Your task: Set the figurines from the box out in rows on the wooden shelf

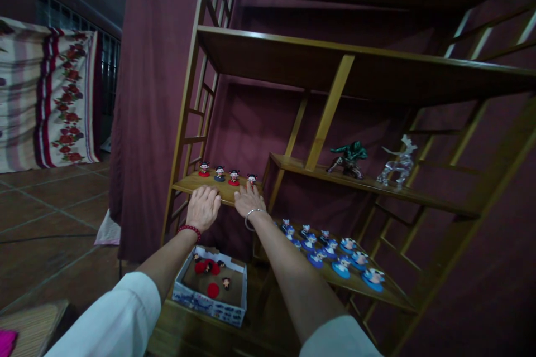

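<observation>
Several small figurines with black hair buns stand in a row on the left shelf (190,183), some on red bases and one on a dark base. At the right end of that row, my right hand (250,201) has its fingers around the lower part of a figurine (252,179), whose base they hide. My left hand (204,207) rests at the shelf's front edge, holding nothing that I can see, its fingers extended and slightly bent. Below my hands, an open cardboard box (209,307) holds more such figurines and red round bases.
Several blue-based figurines (341,266) stand on the lower right shelf. Above them, a green figure (350,157) and a clear deer-like figure (398,164) occupy the middle shelf (435,201). Wooden uprights (330,111) divide the rack. A dark curtain (146,111) hangs at the left.
</observation>
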